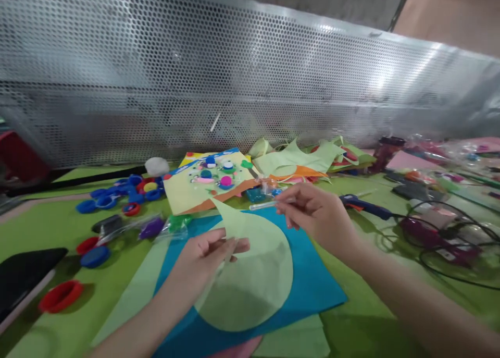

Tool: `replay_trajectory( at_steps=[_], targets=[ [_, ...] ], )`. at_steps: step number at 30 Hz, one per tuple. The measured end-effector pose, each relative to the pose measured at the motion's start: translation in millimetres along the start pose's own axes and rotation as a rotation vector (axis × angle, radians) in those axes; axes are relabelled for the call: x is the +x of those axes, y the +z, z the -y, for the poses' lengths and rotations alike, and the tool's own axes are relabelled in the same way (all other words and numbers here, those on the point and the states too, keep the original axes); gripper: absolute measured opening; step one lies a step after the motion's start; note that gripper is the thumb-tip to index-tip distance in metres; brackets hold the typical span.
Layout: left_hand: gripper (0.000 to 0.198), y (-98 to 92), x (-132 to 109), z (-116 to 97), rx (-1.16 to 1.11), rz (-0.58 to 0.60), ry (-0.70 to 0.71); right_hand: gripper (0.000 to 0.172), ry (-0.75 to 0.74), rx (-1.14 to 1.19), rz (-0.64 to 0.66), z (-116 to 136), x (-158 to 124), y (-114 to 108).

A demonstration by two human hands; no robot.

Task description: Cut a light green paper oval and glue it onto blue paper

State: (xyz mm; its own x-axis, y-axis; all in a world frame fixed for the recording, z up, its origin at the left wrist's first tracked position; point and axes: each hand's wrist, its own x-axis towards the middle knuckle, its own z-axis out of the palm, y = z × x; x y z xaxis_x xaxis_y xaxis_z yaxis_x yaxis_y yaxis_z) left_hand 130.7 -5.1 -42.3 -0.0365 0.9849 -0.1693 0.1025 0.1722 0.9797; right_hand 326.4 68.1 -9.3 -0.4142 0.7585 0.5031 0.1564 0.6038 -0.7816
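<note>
My left hand point(214, 251) pinches the edge of a thin pale green paper piece point(230, 217) with a pointed tip, held up over the sheets. In my right hand point(304, 209), a slim clear stick point(265, 205) is gripped between the fingertips, pointing left. Beneath both hands lies a large rounded pale green paper point(258, 280) on a blue sheet point(312, 280). Part of the rounded paper's left side is hidden by my left hand and the raised piece.
Blue and red caps point(105, 201) lie at the left, near a black phone-like object point(27, 269). A decorated card point(207, 181) and green paper scraps point(297, 157) sit behind. At the right are a glue gun point(365, 206) and black cables point(429, 264). A perforated metal panel point(234, 71) stands behind.
</note>
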Motion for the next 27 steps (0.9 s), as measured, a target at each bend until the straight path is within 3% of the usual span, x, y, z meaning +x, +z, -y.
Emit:
replay_trajectory(
  at_steps=[6,18,21,27],
  targets=[
    [0.020,-1.2,-15.8,-3.8,0.015,0.000,0.005,0.008,-0.218,-0.150,0.083,-3.7,-15.3,19.5],
    [0.025,3.1,-40.1,-14.1,0.235,-0.029,-0.009,0.018,-0.546,-0.350,0.145,5.0,-35.5,9.4],
    [0.026,4.7,-41.1,-10.2,0.307,-0.079,0.057,0.020,-0.592,-0.413,0.200,1.4,-42.6,4.7],
    [0.022,1.8,-43.4,-1.3,0.445,-0.069,0.242,0.033,-0.587,-0.419,0.241,1.6,-45.6,0.7]
  ],
)
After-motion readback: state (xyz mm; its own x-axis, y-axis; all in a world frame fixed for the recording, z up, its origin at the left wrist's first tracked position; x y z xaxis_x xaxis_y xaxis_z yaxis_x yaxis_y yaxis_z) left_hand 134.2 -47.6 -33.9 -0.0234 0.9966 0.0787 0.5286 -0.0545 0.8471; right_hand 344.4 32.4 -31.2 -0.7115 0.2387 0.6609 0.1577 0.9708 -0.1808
